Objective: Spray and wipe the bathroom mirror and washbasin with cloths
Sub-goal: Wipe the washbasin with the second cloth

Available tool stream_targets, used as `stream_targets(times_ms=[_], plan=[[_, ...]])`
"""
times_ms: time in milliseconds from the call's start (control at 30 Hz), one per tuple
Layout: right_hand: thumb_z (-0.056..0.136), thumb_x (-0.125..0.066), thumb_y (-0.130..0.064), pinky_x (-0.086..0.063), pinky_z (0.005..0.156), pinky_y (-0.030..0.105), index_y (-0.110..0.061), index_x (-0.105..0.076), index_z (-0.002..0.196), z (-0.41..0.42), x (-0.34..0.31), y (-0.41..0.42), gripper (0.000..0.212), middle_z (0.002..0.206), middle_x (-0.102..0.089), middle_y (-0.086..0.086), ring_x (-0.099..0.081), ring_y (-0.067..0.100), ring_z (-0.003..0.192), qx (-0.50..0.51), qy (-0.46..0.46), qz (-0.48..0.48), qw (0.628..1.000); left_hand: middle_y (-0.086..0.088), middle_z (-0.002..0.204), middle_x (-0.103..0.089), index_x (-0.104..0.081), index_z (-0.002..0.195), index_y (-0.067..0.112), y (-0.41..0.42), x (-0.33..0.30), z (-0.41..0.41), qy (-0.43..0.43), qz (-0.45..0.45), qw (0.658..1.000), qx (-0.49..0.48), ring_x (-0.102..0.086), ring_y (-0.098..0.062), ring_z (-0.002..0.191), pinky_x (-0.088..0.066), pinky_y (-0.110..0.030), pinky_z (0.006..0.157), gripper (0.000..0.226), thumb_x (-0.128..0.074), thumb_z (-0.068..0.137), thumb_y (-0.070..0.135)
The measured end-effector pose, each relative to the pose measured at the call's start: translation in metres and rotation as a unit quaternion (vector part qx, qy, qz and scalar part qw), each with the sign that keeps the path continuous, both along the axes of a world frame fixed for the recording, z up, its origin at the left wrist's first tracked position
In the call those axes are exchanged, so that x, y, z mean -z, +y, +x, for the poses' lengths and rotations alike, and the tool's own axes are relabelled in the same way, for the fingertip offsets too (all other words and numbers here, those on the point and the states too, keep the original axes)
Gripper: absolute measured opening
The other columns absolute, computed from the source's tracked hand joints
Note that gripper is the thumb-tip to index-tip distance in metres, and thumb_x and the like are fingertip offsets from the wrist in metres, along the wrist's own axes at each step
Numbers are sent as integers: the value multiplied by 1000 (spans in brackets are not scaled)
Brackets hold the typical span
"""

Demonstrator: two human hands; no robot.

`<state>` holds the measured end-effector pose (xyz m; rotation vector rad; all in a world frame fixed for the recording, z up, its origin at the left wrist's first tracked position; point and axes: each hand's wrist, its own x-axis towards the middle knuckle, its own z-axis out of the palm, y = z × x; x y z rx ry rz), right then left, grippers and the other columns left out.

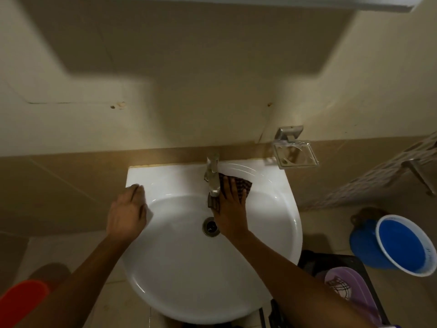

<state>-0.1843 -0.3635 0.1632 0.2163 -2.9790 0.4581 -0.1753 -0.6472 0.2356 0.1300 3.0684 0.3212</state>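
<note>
The right hand (230, 209) presses flat, fingers straight, on a dark checked cloth (244, 184) just beside the tap (212, 176); the left hand (127, 213) rests open on the washbasin (283, 221) rim.

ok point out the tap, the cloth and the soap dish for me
tap (212, 176), head view, on the metal spout
cloth (246, 184), head view, on its checked corner beyond the fingers
soap dish (294, 155), head view, on the tray
</note>
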Motion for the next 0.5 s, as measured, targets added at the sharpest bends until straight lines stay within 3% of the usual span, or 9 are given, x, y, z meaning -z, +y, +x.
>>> stream_targets(times_ms=[67,233,333,433,500], plan=[[84,-66,-23,-20,116,66,-15,-36,152,10,3,-11,74,161,-29,13,-15,35,151,0,11,-26,1000,-28,127,-57,-55,125,-6,-9,4,3,3,6,1000,-16,-59,-47,102,-51,-51,80,51,-43,83,19],[90,-36,-34,-18,118,61,-17,-36,153,19,-8,-55,64,160,-32,11,-23,33,150,-80,0,-15,997,-29,129,-57,-56,126,-7,-21,11,4,6,14,1000,-22,-59,-48,108,-51,-53,85,56,-38,87,28],[90,-43,-35,-13,117,55,-19,-44,148,-5,-15,-87,60,155,-42,10,-34,32,146,-81,17,14,996,-29,131,-56,-55,127,-7,-24,12,4,2,13,1000,-11,-58,-46,111,-51,-52,88,56,-38,88,29],[89,-60,-35,-17,119,57,-20,-38,152,-32,-15,-98,68,157,-38,10,-33,32,146,-74,24,47,996,-29,133,-55,-54,130,-6,-28,14,4,-6,17,1000,-8,-57,-45,116,-52,-52,91,55,-42,90,29],[94,-54,-35,-21,121,54,-19,-33,154,-39,-16,-101,65,158,-37,10,-33,32,147,-40,25,43,998,-28,135,-55,-53,132,-6,-30,15,4,-11,20,1000,-6,-57,-44,118,-52,-52,93,57,-39,92,32]])
